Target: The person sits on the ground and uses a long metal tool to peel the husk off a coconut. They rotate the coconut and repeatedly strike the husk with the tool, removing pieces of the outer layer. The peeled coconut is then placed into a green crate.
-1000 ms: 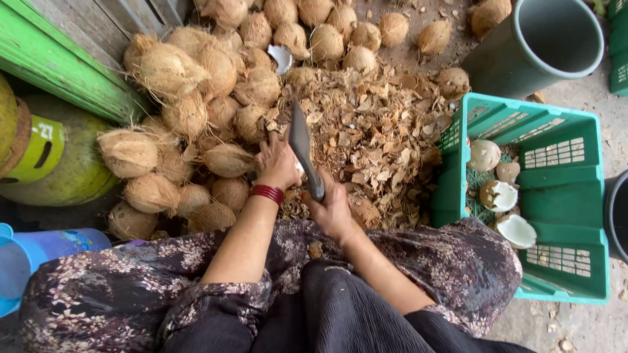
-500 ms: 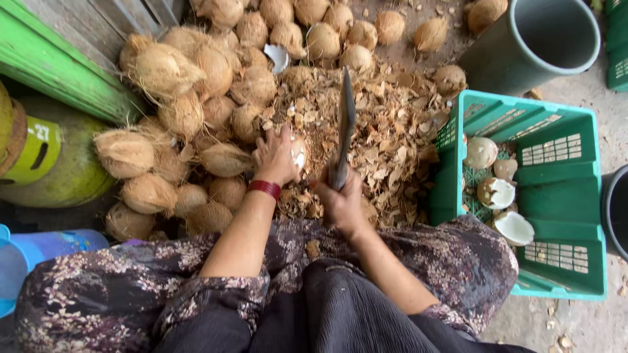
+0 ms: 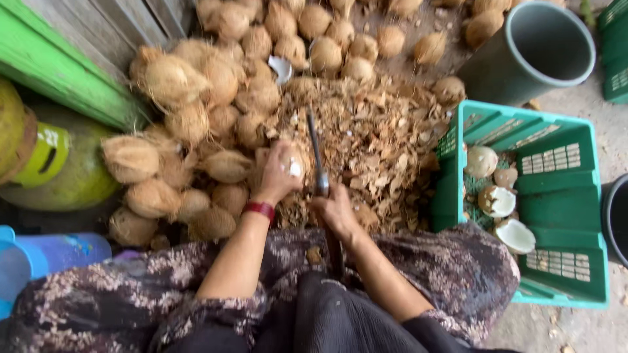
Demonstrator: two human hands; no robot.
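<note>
My left hand (image 3: 280, 174), with a red band at the wrist, grips a husked coconut (image 3: 296, 165) whose white flesh shows between the fingers. My right hand (image 3: 335, 210) holds a cleaver (image 3: 315, 151) by the handle, blade edge-on and pointing away from me, right beside the coconut. Both hands are over a heap of brown husk chips (image 3: 373, 140).
A pile of husked coconuts (image 3: 196, 111) lies left and far. A green plastic crate (image 3: 556, 189) on the right holds peeled and split coconuts. A grey bucket (image 3: 533, 49) stands at far right. A green board (image 3: 59, 65) and blue container (image 3: 39, 258) are at left.
The cleaver swung from lying across the coconut to upright, and now stands edge-on next to the coconut. My left hand turned the coconut slightly.
</note>
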